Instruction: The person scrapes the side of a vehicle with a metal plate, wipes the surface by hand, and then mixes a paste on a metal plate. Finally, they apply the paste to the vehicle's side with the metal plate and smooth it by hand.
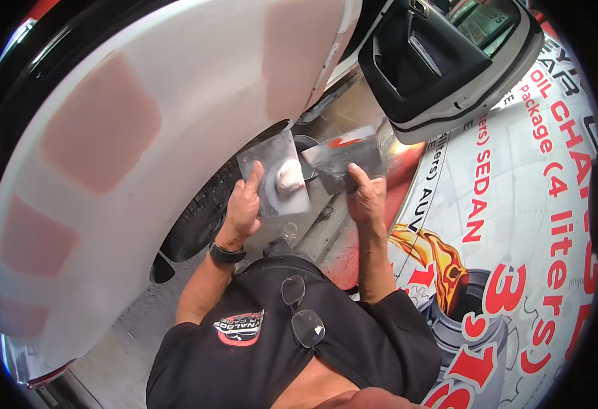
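Left hand (243,204): closed on the near edge of the mixing plate (271,198), thumb up its face, in front of the tyre (200,215).
Filler blob (289,177): white, mid-plate; I judge it soft and sticky.
Right hand (367,201): gripping the spreader (343,160) by its near edge, just beside the plate.
Handling: both sheets look thin, stiff and light; I would hold them by their bare edges.

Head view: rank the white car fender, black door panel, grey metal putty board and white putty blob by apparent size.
white car fender
black door panel
grey metal putty board
white putty blob
No two look alike in size.
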{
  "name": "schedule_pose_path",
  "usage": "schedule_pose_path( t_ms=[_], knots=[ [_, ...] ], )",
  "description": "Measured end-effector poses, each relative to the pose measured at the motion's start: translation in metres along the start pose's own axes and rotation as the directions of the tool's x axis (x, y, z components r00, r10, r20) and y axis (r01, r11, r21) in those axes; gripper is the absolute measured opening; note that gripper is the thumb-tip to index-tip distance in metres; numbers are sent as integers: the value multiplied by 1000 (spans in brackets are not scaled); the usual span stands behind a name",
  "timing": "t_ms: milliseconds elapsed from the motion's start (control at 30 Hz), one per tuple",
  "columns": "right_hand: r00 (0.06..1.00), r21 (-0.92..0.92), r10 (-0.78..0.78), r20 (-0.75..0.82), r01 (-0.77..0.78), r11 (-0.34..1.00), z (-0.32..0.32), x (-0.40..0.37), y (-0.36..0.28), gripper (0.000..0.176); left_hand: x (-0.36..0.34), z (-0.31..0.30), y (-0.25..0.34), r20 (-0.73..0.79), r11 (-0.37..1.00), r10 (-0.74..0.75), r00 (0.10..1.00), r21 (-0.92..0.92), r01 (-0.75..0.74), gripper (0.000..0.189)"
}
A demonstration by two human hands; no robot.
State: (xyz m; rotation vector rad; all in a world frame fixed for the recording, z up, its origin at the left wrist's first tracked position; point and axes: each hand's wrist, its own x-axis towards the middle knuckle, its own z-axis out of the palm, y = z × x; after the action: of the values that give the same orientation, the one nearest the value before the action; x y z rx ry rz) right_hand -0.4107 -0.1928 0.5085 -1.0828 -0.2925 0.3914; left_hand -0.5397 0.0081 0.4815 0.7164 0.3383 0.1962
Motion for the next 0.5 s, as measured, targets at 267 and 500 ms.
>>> schedule_pose_path(
  t_ms=[267,500],
  knots=[
    [624,-596,-49,780,717,-363,61,-33,-43,42,8,-3,-2,-165,713,488,857,642,-282,56],
    [559,-521,27,829,789,-326,58,-23,-54,45,-4,10,7,-99,785,331,938,581,-216,61]
  ],
)
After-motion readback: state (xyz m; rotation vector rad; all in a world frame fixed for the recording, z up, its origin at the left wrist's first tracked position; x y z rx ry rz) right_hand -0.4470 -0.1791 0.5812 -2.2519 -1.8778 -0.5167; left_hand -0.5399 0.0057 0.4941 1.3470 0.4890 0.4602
